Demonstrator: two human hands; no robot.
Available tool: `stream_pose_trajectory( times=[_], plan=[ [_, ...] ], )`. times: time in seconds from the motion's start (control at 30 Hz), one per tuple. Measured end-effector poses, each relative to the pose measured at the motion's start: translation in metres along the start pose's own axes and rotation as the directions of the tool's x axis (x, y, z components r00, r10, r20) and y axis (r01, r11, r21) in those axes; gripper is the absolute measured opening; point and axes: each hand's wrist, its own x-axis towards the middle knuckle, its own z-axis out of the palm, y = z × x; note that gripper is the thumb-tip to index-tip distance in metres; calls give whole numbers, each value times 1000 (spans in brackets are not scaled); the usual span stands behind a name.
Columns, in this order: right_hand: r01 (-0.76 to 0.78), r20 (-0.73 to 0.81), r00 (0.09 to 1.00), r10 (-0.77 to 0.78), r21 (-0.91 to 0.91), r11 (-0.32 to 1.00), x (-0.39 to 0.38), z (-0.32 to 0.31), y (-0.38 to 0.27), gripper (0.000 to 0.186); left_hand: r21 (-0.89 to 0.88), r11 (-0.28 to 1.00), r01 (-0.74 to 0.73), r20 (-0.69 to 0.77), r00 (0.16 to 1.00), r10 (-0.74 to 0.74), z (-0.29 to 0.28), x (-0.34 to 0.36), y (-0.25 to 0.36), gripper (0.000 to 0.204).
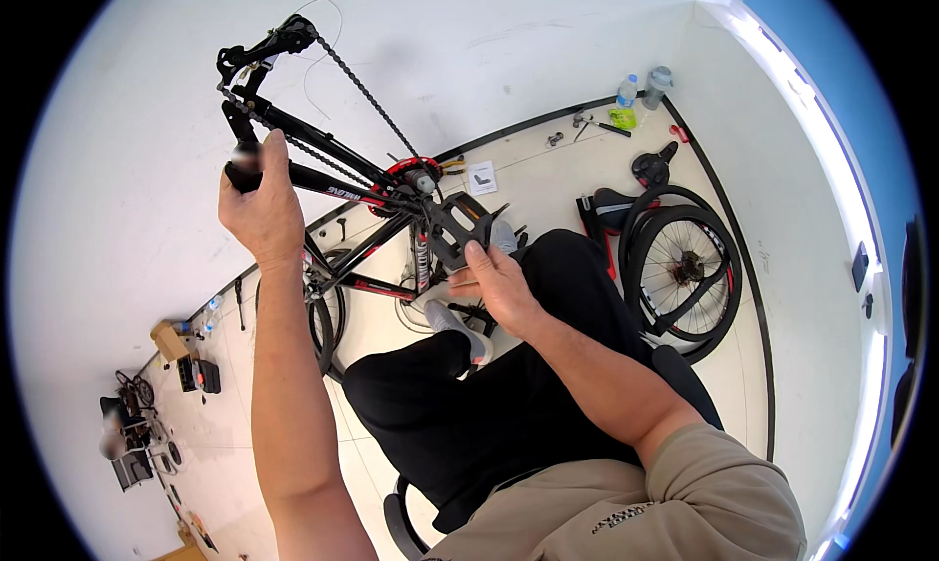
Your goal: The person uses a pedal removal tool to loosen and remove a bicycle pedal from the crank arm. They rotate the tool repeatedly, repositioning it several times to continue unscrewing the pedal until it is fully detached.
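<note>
A black bicycle frame [337, 186] stands tilted in front of me, its rear end raised against the white wall. My left hand [262, 214] is closed around a black tube near that raised end, thumb pointing up. Above it, the rear derailleur [291, 37] hangs on the frame, and the chain [364, 89] runs down to the red-rimmed chainring [421, 167]. My right hand [501, 289] grips a flat black pedal [442, 240] by its near edge, thumb on top. The fingers beneath the pedal are partly hidden. A front wheel [326, 331] shows behind my left forearm.
Right of my knees, a loose wheel [726, 292] leans near a black saddle [613, 209]. A hammer [614, 128], a paper sheet [482, 178] and bottles [627, 91] lie or stand along the wall. Far left are a cardboard box [169, 341] and a toolbox [206, 376].
</note>
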Motion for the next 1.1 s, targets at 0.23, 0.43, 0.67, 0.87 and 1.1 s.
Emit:
stream_pose_trajectory(
  times=[0.23,0.43,0.67,0.87,1.1],
  plan=[
    [116,-23,993,-120,-134,984,-2,-4,0,27,-6,1000,-25,4,1000,25,0,1,-6,38],
    [109,-12,994,-108,56,993,-3,0,0,24,-17,998,-59,-4,998,59,0,0,-4,37],
    [81,-22,997,-79,135,987,-5,0,-1,38,-2,1000,-31,6,999,31,-1,-2,3,38],
    [95,-2,995,-95,54,994,-4,-3,1,41,11,999,-41,9,999,41,-2,-3,3,37],
    [72,-41,997,-68,91,993,-5,1,-6,39,-2,1000,-27,10,1000,27,-3,-2,4,35]
  ],
)
